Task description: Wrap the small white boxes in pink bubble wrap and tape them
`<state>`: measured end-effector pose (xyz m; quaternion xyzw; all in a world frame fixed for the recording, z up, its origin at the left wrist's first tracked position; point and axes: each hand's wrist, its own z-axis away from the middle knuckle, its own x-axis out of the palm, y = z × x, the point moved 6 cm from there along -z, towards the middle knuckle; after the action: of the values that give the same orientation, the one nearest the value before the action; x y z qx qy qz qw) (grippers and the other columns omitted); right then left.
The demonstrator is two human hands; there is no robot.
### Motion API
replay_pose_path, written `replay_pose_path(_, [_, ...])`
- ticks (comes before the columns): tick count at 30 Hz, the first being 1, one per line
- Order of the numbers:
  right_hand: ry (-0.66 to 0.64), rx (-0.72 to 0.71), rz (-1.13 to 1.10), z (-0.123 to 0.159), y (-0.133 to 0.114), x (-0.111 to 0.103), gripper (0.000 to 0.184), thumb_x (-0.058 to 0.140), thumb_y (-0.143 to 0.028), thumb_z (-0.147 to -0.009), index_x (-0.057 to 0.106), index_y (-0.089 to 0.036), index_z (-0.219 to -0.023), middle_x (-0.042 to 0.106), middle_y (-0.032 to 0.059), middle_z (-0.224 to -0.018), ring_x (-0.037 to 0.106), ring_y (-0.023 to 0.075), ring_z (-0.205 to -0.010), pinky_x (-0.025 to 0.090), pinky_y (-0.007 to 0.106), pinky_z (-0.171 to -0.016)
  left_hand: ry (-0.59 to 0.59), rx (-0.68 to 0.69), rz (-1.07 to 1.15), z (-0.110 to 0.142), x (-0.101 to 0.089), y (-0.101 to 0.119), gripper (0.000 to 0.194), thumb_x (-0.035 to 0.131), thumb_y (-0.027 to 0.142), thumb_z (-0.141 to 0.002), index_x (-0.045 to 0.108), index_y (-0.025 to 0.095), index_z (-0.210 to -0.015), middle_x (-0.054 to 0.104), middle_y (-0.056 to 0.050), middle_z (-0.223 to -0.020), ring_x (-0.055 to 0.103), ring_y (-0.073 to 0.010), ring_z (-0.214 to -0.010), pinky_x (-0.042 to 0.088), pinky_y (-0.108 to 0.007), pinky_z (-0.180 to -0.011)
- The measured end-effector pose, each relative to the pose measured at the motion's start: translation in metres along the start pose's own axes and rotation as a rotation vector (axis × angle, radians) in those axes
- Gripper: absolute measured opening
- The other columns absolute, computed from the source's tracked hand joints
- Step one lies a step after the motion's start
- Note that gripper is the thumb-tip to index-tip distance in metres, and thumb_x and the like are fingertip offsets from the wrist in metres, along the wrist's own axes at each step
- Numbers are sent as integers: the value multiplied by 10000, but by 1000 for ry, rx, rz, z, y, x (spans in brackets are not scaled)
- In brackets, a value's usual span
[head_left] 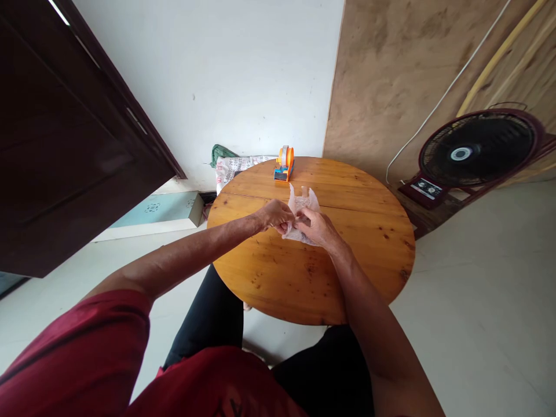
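A thin whitish plastic bag with upright handle-like strips lies over the middle of the round wooden table. My left hand comes in from the left, its fingers closed in a pinch at the bag's left side. From the right, my right hand reaches over the bag, thumb and fingers pinching the film close to the left fingertips. Both hands meet near the bag's centre and cover part of it. Whether anything is inside the bag I cannot tell.
An orange and blue tape dispenser stands at the table's far edge. Behind are a printed sack and a green bundle. A dark red fan is at the right, a pale blue box on the floor left, beside a dark door.
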<state>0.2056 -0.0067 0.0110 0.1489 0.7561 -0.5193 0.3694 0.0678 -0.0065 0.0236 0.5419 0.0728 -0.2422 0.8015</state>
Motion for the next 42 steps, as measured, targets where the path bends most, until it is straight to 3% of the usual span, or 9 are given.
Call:
replay_pose_path(5, [-23, 35, 73, 4, -4, -4, 212, 614, -283, -863, 699, -212, -1044, 763, 65, -1014, 687, 237, -915, 480, 310, -788, -120, 129, -85, 4, -1, 4, 144, 580, 79, -720, 716, 117, -746, 612, 18, -578, 610, -107, -551, 576, -255, -606])
replay_pose_path(8, [-57, 43, 94, 6, -7, -6, 229, 607, -242, -842, 700, -209, -1049, 764, 61, -1010, 684, 241, -909, 483, 314, -787, -99, 271, -243, 4, 2, 1, 183, 572, 93, -743, 743, 131, -796, 618, 21, -604, 603, -104, -576, 538, -224, -606])
replay_pose_path(11, [-71, 59, 67, 7, -6, -7, 281, 593, -203, -835, 696, -205, -1097, 769, 68, -1071, 696, 244, -962, 498, 317, -824, 40, 451, -348, 3, 4, -9, 151, 619, 149, -777, 763, 144, -823, 665, -16, -724, 610, -124, -675, 519, -243, -686])
replay_pose_path(15, [-80, 91, 30, 7, 2, -7, 368, 569, -175, -845, 683, -183, -1194, 760, 102, -1172, 705, 257, -1063, 515, 333, -904, 326, 919, -639, 16, 11, -15, 164, 623, 227, -850, 772, 179, -900, 706, -96, -965, 658, -212, -885, 520, -360, -835])
replay_pose_path(18, [-71, 105, 27, 7, 6, -11, 374, 533, -226, -894, 678, -177, -1235, 751, 113, -1209, 701, 263, -1100, 520, 346, -927, 379, 1054, -677, 18, 14, -21, 190, 575, 239, -895, 748, 189, -954, 708, -117, -1100, 658, -239, -966, 516, -409, -878])
replay_pose_path(24, [4, 110, 51, 8, 12, -27, 371, 403, -279, -961, 716, -209, -1146, 775, 83, -1134, 697, 258, -1086, 486, 358, -962, 391, 1172, -617, 18, 21, -24, 204, 519, 178, -895, 709, 166, -969, 744, -92, -1067, 631, -232, -1054, 484, -395, -928])
replay_pose_path(28, [-1, 143, 52, 13, 12, -36, 270, 504, -313, -916, 737, -213, -1008, 777, 49, -980, 688, 235, -896, 488, 323, -803, 445, 1162, -637, 17, 24, -30, 226, 521, 208, -895, 700, 182, -1030, 747, -92, -1109, 599, -251, -1076, 441, -423, -891])
replay_pose_path(32, [-59, 211, -15, 18, 10, -40, 303, 531, -445, -926, 726, -214, -922, 740, 24, -891, 645, 211, -825, 458, 291, -711, 394, 1168, -630, 16, 25, -31, 245, 502, 208, -900, 703, 186, -1038, 737, -94, -1116, 585, -239, -1040, 436, -409, -872])
replay_pose_path(42, [-185, 279, -62, 15, 23, -19, 287, 607, -443, -831, 622, -194, -689, 505, -39, -620, 439, 125, -599, 312, 268, -553, 391, 1207, -587, 13, 25, -32, 244, 506, 202, -907, 725, 182, -1011, 714, -99, -1088, 566, -235, -1017, 474, -390, -879])
